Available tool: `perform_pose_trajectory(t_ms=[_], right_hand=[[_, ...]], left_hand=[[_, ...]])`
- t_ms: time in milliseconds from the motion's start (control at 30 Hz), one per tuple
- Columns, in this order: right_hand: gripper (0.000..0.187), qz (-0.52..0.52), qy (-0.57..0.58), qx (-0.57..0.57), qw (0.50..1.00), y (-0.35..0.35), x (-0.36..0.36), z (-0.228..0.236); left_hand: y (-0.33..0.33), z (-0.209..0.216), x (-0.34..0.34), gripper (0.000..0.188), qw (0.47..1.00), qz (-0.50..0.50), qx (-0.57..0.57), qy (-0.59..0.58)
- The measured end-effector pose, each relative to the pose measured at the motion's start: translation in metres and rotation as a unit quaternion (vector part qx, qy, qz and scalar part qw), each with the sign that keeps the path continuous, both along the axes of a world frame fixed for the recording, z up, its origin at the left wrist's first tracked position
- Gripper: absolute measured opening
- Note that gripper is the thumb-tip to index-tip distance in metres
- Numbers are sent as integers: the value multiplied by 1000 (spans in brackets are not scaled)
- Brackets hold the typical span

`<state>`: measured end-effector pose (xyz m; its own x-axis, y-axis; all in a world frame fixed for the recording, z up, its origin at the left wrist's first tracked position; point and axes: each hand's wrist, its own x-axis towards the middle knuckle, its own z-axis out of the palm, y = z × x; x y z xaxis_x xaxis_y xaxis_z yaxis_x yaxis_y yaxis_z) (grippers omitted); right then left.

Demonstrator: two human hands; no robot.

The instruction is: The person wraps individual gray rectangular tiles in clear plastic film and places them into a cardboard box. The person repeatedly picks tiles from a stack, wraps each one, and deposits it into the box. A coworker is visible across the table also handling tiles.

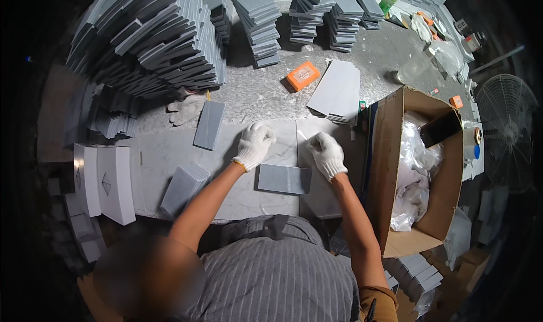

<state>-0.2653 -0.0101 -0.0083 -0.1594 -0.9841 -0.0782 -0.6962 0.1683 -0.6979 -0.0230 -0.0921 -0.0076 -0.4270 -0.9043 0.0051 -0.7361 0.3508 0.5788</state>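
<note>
grey tile [284, 178] lies flat on the pale marbled worktop [226, 175], between the person's forearms and nearer the body than both hands. the left hand [256, 143] and right hand [326, 154], in white knitted gloves, have bent fingers; whether either grips anything is unclear. another tile [209, 125] lies left of the left hand; a cardboard box [389, 169] stands to the right.

Laid out on a worktable [251, 90], marbled toward the lower part.
Bears tall grey tile stacks [164, 42] at upper left, an orange box [303, 76] at upper centre, a flat grey tile [284, 179] just below centre.
</note>
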Motion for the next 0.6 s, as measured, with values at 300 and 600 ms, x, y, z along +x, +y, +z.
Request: perform_pose_trajectory(t_ms=[300,600], right_hand=[[42,151,100,-159,971,98,25,45],[14,151,152,-202,956,124,34,24]], left_hand=[[77,66,45,13,981,-178,-49,64],[89,61,57,53,984,-143,-104,-1]])
